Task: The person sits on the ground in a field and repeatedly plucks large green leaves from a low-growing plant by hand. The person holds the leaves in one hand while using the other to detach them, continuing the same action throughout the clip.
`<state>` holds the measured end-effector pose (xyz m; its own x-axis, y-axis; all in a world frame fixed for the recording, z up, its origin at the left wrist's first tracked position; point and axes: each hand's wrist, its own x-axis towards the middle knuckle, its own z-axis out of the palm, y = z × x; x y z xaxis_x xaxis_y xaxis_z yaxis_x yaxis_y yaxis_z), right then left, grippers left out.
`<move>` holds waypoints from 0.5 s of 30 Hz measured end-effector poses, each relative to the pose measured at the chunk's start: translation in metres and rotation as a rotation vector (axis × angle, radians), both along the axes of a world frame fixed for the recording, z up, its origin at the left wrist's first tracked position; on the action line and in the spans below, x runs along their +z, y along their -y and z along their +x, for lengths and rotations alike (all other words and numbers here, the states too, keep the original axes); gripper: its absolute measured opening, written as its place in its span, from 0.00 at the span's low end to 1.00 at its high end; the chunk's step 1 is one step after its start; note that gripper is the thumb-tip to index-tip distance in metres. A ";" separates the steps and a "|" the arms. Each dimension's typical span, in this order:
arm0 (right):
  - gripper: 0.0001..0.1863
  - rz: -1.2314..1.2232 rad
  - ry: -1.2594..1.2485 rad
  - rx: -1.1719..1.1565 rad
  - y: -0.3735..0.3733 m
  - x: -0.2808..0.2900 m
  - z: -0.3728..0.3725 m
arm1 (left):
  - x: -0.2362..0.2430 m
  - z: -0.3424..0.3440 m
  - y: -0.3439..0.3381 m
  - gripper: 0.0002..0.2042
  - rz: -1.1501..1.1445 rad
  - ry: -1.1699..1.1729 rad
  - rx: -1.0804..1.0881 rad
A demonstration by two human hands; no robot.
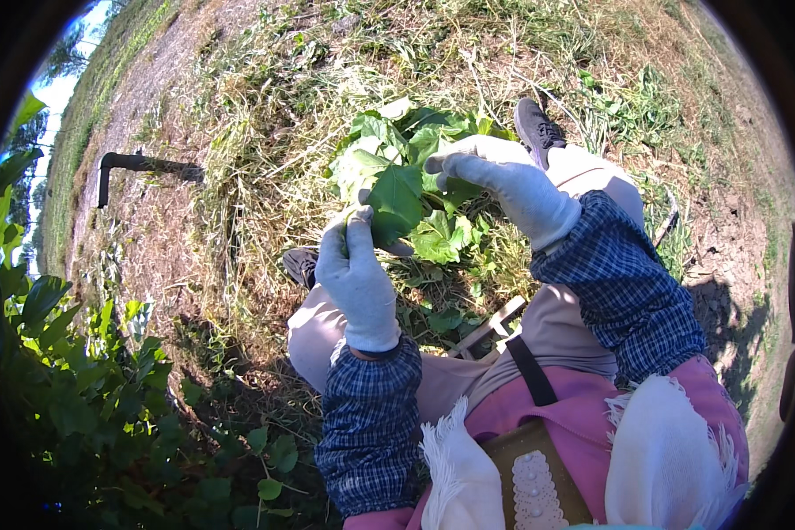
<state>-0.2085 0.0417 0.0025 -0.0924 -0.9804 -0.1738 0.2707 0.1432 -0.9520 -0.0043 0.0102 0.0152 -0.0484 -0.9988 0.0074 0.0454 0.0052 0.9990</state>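
Note:
My left hand (359, 281), in a white glove, pinches a broad green leaf (396, 201) near its lower left edge, thumb and fingers together. The leaf stands tilted above a pile of similar leaves (435, 132) on the ground between my feet. My right hand (509, 181), also gloved in white, is just right of the held leaf and over the pile. Its fingers are curled together; what they hold, if anything, is hidden. A lighter green leaf (439, 238) lies at the near side of the pile.
Dry grass and cut stalks (300, 115) cover the ground. A dark bent pipe (146, 164) sticks up at the left. Leafy green plants (88, 397) crowd the lower left. My shoes (539, 131) flank the pile, and a wooden piece (488, 329) shows between my legs.

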 end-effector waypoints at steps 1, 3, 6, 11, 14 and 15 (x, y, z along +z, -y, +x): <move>0.17 0.026 0.025 0.065 -0.001 0.001 0.000 | -0.002 0.000 0.000 0.10 -0.010 0.025 -0.003; 0.18 0.015 -0.054 0.154 -0.001 0.001 0.003 | -0.001 -0.001 -0.001 0.10 -0.015 0.065 -0.024; 0.18 0.050 -0.172 0.221 0.000 0.002 0.007 | 0.001 -0.004 -0.004 0.10 -0.002 0.101 -0.086; 0.11 0.027 -0.173 0.213 0.001 -0.007 0.007 | -0.002 -0.005 -0.004 0.13 0.041 0.072 -0.226; 0.09 0.022 -0.145 0.204 0.001 -0.003 0.005 | -0.001 -0.001 0.000 0.14 0.135 0.051 -0.300; 0.08 0.025 -0.149 0.204 0.000 -0.001 0.005 | -0.001 0.000 0.001 0.14 0.158 0.067 -0.312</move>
